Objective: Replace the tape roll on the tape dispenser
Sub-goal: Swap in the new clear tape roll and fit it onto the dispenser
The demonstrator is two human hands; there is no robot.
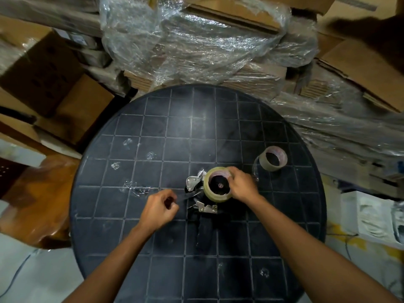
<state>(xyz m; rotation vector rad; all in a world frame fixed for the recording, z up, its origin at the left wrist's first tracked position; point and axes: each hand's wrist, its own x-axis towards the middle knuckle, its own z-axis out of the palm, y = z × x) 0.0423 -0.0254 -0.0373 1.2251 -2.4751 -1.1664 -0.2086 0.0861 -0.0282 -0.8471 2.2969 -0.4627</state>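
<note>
A black tape dispenser (202,209) with metal parts lies on its side on the round black table (153,132). A full roll of clear tape (216,196) sits on the dispenser's hub. My right hand (241,184) grips the right side of that roll. My left hand (159,209) is just left of the dispenser, its fingers pinched on what looks like the thin clear tape end stretching from the roll. A nearly spent tape roll (273,159) lies flat on the table to the upper right, apart from both hands.
Cardboard boxes (54,84) and flattened cartons under clear plastic wrap (196,47) crowd the table's far edge and both sides. A white object (376,219) sits to the right, below table level. Scraps of clear tape cling to the tabletop.
</note>
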